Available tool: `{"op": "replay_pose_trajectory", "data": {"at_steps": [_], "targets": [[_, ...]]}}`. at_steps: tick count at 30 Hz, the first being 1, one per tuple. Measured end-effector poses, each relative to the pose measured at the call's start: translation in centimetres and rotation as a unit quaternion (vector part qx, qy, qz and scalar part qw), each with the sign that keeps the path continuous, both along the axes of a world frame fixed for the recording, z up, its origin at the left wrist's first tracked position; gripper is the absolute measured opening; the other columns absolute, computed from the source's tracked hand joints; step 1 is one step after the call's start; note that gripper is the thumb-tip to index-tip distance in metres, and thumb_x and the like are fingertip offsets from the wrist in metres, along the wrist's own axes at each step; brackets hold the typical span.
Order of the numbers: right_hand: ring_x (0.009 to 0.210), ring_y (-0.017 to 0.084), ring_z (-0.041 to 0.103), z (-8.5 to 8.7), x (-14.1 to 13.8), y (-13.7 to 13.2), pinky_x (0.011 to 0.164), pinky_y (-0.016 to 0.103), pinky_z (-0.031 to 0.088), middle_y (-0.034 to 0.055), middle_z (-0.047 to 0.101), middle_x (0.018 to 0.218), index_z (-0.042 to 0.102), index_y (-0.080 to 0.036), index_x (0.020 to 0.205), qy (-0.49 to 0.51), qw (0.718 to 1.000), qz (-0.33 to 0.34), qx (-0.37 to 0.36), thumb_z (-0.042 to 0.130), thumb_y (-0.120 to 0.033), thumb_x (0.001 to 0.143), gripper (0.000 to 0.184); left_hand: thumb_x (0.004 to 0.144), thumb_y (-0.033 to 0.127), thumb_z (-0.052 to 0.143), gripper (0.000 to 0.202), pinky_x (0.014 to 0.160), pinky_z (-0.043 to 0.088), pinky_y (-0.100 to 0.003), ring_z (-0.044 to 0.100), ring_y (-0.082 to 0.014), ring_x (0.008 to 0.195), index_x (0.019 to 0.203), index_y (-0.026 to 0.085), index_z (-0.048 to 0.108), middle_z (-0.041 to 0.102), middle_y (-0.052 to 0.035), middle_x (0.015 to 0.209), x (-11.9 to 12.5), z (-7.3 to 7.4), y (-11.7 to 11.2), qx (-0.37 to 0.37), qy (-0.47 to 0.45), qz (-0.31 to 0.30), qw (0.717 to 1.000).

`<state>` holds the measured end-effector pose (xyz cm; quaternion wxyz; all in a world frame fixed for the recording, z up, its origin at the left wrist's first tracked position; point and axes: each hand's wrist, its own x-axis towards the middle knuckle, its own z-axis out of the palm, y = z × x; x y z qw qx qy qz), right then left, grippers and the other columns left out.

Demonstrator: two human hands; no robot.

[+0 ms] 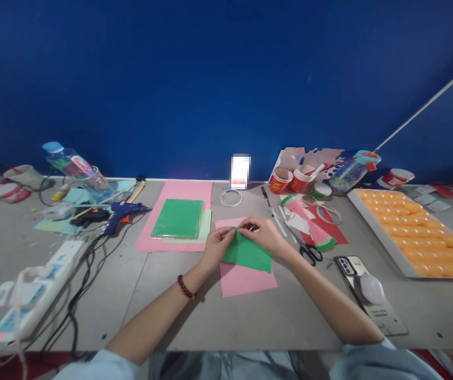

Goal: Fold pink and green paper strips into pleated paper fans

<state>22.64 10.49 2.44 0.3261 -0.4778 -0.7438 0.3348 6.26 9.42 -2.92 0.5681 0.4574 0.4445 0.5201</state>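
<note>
Between my hands is a sheet of green paper (248,254), pinched along its far edge and hanging toward me. My left hand (219,244) grips the far left corner, thumb and fingers pressed together. Close beside it, my right hand (264,235) holds the same edge with its fingertips. Beneath them a sheet of pink paper (246,285) lies flat on the grey table (179,322). To the left, a wrapped pack of green paper (178,217) rests on a larger pink sheet (147,240).
On the left are a blue glue gun (121,215), a power strip (38,295), cables and a tilted bottle (78,166). At right lie scissors (309,253), a phone (371,295), red paper cups (281,181) and a tray of orange balls (412,232). A lit phone screen (241,171) stands against the blue wall.
</note>
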Motion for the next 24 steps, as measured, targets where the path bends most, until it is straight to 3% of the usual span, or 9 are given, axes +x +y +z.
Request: {"op": "replay_pose_trajectory", "data": {"at_steps": [12, 19, 24], "targets": [[0.068, 0.014, 0.058, -0.4, 0.3, 0.3, 0.064, 0.026, 0.044, 0.0026, 0.066, 0.074, 0.066, -0.017, 0.076, 0.051, 0.995, 0.003, -0.087, 0.063, -0.035, 0.075, 0.018, 0.069, 0.044, 0.069, 0.029, 0.057, 0.039, -0.024, 0.052, -0.0137, 0.061, 0.071, 0.015, 0.071, 0.066, -0.0027, 0.066, -0.1, 0.2, -0.3, 0.022, 0.046, -0.011, 0.999], [0.062, 0.011, 0.052, -0.4, 0.3, 0.3, 0.060, 0.024, 0.041, -0.0006, 0.059, 0.067, 0.062, -0.016, 0.072, 0.132, 0.975, 0.008, -0.178, 0.066, -0.039, 0.069, 0.024, 0.069, 0.040, 0.069, 0.024, 0.058, 0.042, -0.025, 0.054, -0.0140, 0.062, 0.069, 0.017, 0.070, 0.066, -0.0023, 0.067, -0.1, 0.6, -0.6, 0.044, 0.045, 0.005, 0.998], [0.059, 0.010, 0.048, 0.4, 0.5, 0.1, 0.055, 0.023, 0.038, -0.0014, 0.055, 0.066, 0.062, -0.015, 0.073, 0.135, 0.965, 0.038, -0.220, 0.066, -0.040, 0.070, 0.025, 0.069, 0.040, 0.069, 0.025, 0.053, 0.038, -0.023, 0.053, -0.0122, 0.055, 0.068, 0.014, 0.070, 0.064, -0.0030, 0.062, -0.2, 1.1, -0.6, 0.034, 0.055, -0.066, 0.996]]}}
